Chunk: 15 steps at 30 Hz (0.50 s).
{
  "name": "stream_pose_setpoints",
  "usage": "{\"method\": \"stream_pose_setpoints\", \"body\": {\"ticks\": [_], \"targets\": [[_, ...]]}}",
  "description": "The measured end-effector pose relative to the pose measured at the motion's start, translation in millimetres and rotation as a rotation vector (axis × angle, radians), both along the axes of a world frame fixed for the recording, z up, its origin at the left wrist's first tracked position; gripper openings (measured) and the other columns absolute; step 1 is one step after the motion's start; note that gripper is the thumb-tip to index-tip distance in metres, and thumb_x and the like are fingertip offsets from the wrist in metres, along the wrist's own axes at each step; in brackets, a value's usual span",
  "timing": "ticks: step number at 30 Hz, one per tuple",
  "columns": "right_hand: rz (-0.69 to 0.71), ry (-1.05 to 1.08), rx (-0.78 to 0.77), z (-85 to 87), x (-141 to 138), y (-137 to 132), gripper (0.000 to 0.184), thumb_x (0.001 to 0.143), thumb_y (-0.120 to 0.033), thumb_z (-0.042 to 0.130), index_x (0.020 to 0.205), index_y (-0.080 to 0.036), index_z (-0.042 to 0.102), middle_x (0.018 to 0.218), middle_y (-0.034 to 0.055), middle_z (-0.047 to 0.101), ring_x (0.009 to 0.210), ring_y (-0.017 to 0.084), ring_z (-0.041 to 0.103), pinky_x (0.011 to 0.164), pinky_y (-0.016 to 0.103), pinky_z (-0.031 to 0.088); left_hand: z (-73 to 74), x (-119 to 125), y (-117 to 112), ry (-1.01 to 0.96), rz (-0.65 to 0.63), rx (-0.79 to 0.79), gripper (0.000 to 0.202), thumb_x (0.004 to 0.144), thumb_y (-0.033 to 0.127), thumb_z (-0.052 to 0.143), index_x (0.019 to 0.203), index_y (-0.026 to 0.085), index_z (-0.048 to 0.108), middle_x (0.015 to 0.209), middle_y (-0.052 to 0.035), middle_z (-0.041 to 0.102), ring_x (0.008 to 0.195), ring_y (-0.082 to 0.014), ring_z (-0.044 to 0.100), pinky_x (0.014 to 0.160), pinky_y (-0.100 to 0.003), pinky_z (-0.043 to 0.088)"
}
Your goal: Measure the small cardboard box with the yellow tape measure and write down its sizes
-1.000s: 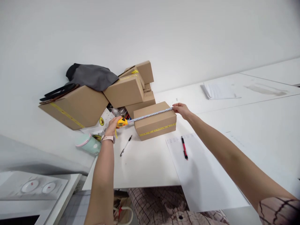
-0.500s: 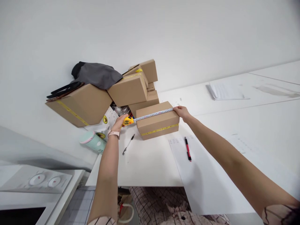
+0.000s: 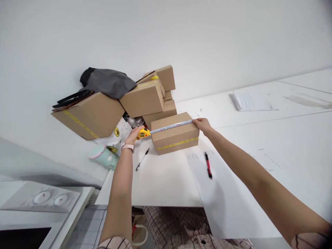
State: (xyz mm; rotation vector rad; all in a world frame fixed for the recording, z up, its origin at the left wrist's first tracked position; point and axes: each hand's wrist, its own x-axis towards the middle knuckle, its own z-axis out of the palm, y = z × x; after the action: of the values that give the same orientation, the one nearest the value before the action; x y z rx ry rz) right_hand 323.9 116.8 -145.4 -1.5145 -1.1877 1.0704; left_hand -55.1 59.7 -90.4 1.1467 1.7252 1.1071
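Observation:
A brown cardboard box [image 3: 175, 138] with a yellow tape strip along its front sits on the white table. Across its top lies the drawn-out blade of a yellow tape measure [image 3: 143, 133]. My left hand [image 3: 133, 135] is closed around the tape measure's case, just off the box's left end. At the right end, my right hand [image 3: 201, 125] pinches the blade's tip against the box's top edge. In front of the box are a pen [image 3: 142, 159] on the table and a red and black pen [image 3: 208, 165] on a sheet of paper [image 3: 225, 204].
Several cardboard boxes [image 3: 141, 100] are stacked behind on the left, with a dark grey cloth [image 3: 109, 82] over them. A mint-green cylindrical case [image 3: 103, 156] lies at the left. Papers [image 3: 250, 101] rest at the back right. A white appliance with dials [image 3: 41, 197] stands lower left.
My left hand and the tape measure's case have shifted slightly right, closer to the box's left end. My right hand stays at the right edge.

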Motion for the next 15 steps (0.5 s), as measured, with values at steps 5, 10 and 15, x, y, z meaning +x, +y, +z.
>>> {"method": "stream_pose_setpoints", "body": {"ticks": [5, 10, 15], "targets": [[-0.003, -0.005, -0.005, -0.3, 0.0, 0.2, 0.018, 0.079, -0.031, 0.067, 0.073, -0.015, 0.067, 0.082, 0.0061, 0.067, 0.074, 0.016, 0.055, 0.061, 0.026, 0.039, -2.5, -2.1, 0.8, 0.022, -0.023, 0.032, 0.040, 0.073, 0.053, 0.068, 0.084, 0.014, 0.066, 0.067, -0.0041, 0.064, 0.053, -0.0141, 0.054, 0.042, -0.021, 0.029], [-0.006, 0.001, 0.002, -1.2, 0.3, 0.3, 0.019, 0.079, -0.032, 0.067, 0.071, -0.016, 0.066, 0.080, 0.0055, 0.066, 0.074, 0.016, 0.055, 0.061, 0.026, 0.039, 0.5, 1.7, -2.1, 0.024, -0.020, 0.040, 0.039, 0.072, 0.052, 0.067, 0.082, 0.014, 0.064, 0.067, -0.0041, 0.064, 0.055, -0.0143, 0.055, 0.044, -0.021, 0.029], [-0.008, -0.002, 0.007, -3.4, 0.4, 1.6, 0.018, 0.079, -0.033, 0.068, 0.073, -0.015, 0.067, 0.080, 0.0057, 0.066, 0.073, 0.017, 0.055, 0.060, 0.026, 0.040, 4.6, 6.5, -4.9, 0.025, -0.024, 0.038, 0.043, 0.069, 0.055, 0.068, 0.082, 0.014, 0.066, 0.066, -0.0042, 0.065, 0.054, -0.0148, 0.055, 0.043, -0.021, 0.029]]}}
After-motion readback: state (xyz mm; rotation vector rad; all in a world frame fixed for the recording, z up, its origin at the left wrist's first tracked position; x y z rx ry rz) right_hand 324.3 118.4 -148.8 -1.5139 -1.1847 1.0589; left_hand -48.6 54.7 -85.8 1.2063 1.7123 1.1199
